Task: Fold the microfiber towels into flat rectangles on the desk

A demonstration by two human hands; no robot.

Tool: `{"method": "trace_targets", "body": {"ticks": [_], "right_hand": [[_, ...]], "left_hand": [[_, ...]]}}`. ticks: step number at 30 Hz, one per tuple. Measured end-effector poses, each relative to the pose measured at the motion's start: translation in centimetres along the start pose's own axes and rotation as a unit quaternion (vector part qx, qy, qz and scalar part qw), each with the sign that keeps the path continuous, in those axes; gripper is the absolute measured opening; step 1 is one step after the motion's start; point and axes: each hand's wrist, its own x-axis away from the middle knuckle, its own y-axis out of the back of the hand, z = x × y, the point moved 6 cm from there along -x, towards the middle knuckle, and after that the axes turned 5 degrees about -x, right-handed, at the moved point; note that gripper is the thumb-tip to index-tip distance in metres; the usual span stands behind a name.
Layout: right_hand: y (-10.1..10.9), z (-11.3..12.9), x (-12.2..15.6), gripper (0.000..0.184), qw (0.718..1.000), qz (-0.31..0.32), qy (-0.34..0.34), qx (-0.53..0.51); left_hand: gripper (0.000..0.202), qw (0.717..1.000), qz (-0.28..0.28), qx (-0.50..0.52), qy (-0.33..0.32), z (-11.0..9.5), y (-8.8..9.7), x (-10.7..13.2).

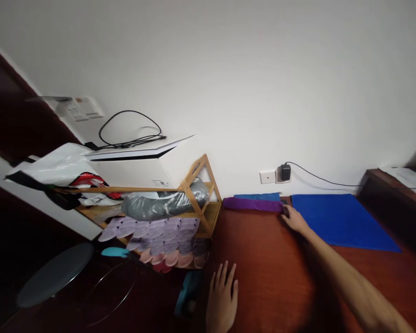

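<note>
At the purple cloth point(253, 204), just left of the blue mat point(343, 222)

Has the right hand point(294, 218) by the blue mat's left edge, at the end of the purple cloth closest to the mat. Bends the fingers toward that end; cannot tell whether pinching the cloth or only touching it. Runs the right forearm back toward the camera along the mat's left side.

Has the left hand point(223, 298) well apart from the mat, to its left and nearer the camera, back upward at the left edge of the tabletop point(263, 259) – fingers stretched and slightly spread, thumb out to the side.

Shows the purple cloth as a long narrow strip, left of the mat's far left corner, with a strip of lighter blue cloth point(256, 196) just behind.

Shows beyond that same corner of the mat, low on the wall, a black plug adapter point(285, 172) with a thin cable leading right.

Shows well left of the mat, past the tabletop, a wooden rack point(204, 213) bearing a white box point(135, 173) – and beneath the box, a grey bundle point(149, 208) in clear plastic.
</note>
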Motion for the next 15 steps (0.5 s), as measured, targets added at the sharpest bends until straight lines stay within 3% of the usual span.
{"method": "trace_targets", "body": {"ticks": [4,8,11,15], "right_hand": [[-3.3,4.2,-1.1,0.055,0.997,-0.025,-0.066,-0.009],[-3.6,6.6,1.8,0.046,0.997,-0.046,-0.069,-0.012],[-3.3,8.2,7.0,0.042,0.998,-0.046,-0.025,-0.022],[-4.1,8.7,17.1,0.042,0.993,-0.020,-0.022,-0.115]], "left_hand": [[0.056,1.000,0.003,0.005,0.001,0.1,-0.1,0.2],[0.056,1.000,0.011,0.010,0.002,0.2,-0.2,0.2],[0.056,1.000,0.010,0.016,0.003,0.2,-0.3,0.2],[0.055,1.000,0.004,0.023,0.008,0.2,-0.3,0.1]]}}
